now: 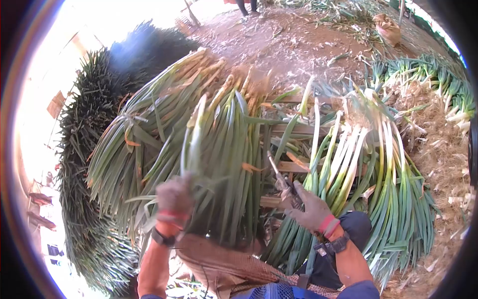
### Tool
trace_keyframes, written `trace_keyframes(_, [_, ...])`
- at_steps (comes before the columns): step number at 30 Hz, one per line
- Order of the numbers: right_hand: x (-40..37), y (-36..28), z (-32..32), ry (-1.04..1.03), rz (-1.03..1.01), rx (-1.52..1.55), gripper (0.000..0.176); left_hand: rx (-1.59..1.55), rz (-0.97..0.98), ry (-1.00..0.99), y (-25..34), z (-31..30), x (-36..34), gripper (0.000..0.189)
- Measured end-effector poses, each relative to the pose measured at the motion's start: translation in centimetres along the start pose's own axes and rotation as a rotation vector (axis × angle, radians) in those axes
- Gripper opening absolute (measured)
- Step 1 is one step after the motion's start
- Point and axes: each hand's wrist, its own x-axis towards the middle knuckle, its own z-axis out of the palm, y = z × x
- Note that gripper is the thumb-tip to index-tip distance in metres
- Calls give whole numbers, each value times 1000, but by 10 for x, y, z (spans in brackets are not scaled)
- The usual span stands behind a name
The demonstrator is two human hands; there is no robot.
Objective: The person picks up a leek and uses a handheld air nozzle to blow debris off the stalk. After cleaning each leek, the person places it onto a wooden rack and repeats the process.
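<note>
My left hand (pixel 175 198), in a grey work glove, is closed around the leaves of a long green onion (pixel 195 137). Its pale stem points up, and motion blurs hand and stalk. My gloved right hand (pixel 309 208) grips a slim tool (pixel 275 167) with a thin metal end and a dark handle; its exact kind I cannot make out. Under and beside my left hand lies a heap of green onions with brown, dirty root ends (pixel 231 92). To the right of my right hand are green onions with clean white stems (pixel 348 147).
Wooden slats (pixel 294 167) show between the two heaps. A dense dark-green stack of onions (pixel 92 149) stands at the left. Root trimmings (pixel 428 159) and more bunches (pixel 450 94) lie at the right. A sack (pixel 387 30) and a person's legs (pixel 246 7) appear at the back.
</note>
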Motion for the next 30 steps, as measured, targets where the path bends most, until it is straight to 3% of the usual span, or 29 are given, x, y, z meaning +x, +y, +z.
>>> trace_keyframes(2, [-5, 5, 4, 18, -27, -13, 101, -25, 76, -101, 43, -6, -46, 22])
trace_keyframes(4, [-9, 9, 8, 28, -34, -36, 100, 55, 132, -311, 74, -2, -95, 28])
trace_keyframes(7, [-14, 9, 8, -60, 53, -39, 99, -247, 258, -590, 84, -16, -125, 34])
trace_keyframes(10, [-21, 2, 12, -90, 63, -8, 96, -377, 144, -476, 90, -37, -89, 40])
trace_keyframes(11, [-23, -5, 14, -96, 58, 9, 95, -354, 53, -535, 92, -40, -61, 36])
trace_keyframes(13, [-22, -22, 18, -123, -31, 6, 93, -428, -99, -298, 88, 4, -38, 31])
trace_keyframes(15, [-21, -29, 30, -114, -97, -26, 88, -309, -183, -387, 90, 35, -13, 34])
trace_keyframes(18, [-22, -30, 48, -126, -92, -97, 86, -283, -250, -320, 90, 71, -14, 37])
trace_keyframes(19, [-22, -61, 35, -254, 36, -161, 82, -272, -258, -308, 89, 76, -15, 37])
trace_keyframes(22, [-13, -65, 59, -199, -59, -171, 82, -230, -288, -303, 90, 88, -22, 37])
trace_keyframes(30, [118, -77, 60, -19, -108, -245, 74, -198, -342, -402, 98, 96, 1, 51])
